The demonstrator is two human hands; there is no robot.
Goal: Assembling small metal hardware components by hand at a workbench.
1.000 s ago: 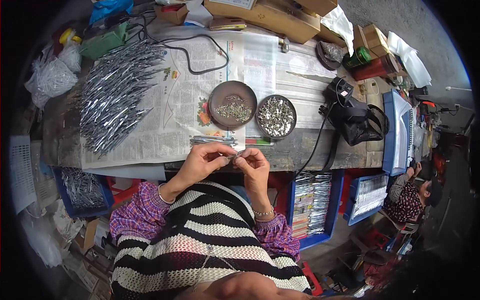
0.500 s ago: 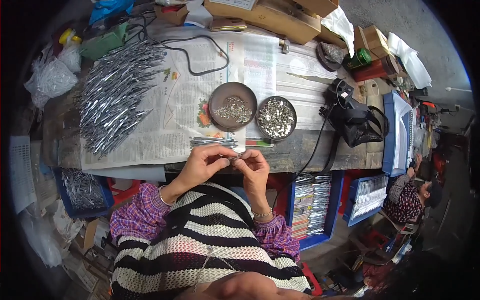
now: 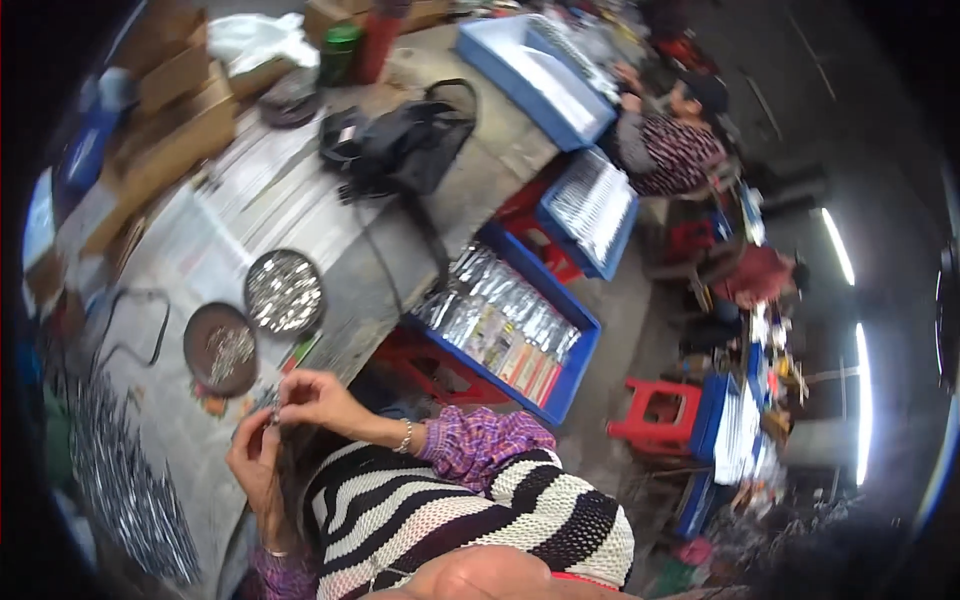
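**Both Hands Pinching a Small Metal Part at the Surface Edge**

The left hand (image 3: pixel 255 455) and right hand (image 3: pixel 312 398) meet at the near edge of the newspaper-covered grey surface (image 3: pixel 330 290). The fingertips of both hands are pressed together around a small silvery metal part (image 3: pixel 273 415), pinched between them; the part is too small and blurred for its shape to be told. The right wrist carries a beaded bracelet (image 3: pixel 405 437); both forearms wear purple plaid sleeves under a black-and-white striped knitted vest (image 3: pixel 450 520).

Just beyond the hands, on the surface, sits a round dark brown dish (image 3: pixel 220 348) holding a small heap of shiny metal pieces. Touching its right side is a second round dark dish (image 3: pixel 285 292), filled almost to the rim with similar pieces. To the left of the hands lies a long pile of thin silvery metal rods (image 3: pixel 130 480). Farther away on the surface rests a black fabric bag (image 3: pixel 400 145), its strap trailing toward the near edge.

To the right of the surface, lower down, a blue rectangular plastic tray (image 3: pixel 505 320) holds flat clear packets. A red plastic stool (image 3: pixel 655 412) stands on the floor farther right. Other people sit at blue trays in the far right area.
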